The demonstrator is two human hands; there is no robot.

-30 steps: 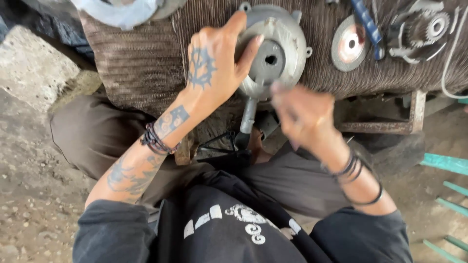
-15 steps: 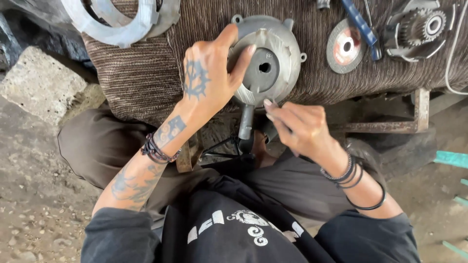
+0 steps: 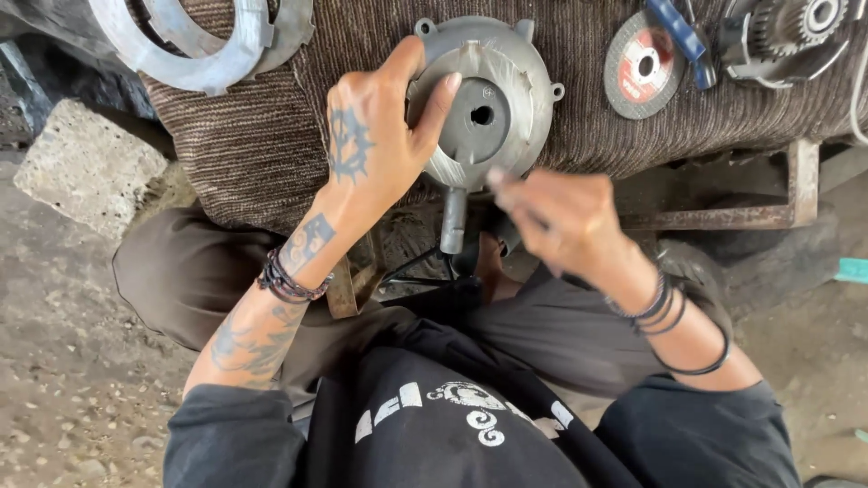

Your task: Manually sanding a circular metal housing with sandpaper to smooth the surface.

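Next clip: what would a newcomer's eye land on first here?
The round grey metal housing at top centre, lying on the brown ribbed cloth, with the tattooed left hand gripping its left side. Just below it the right hand is motion-blurred. A red-labelled grinding disc lies to the right.

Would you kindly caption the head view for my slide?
Left hand steadies a grey metal housing on a cloth-covered bench; blurred right hand beside it.
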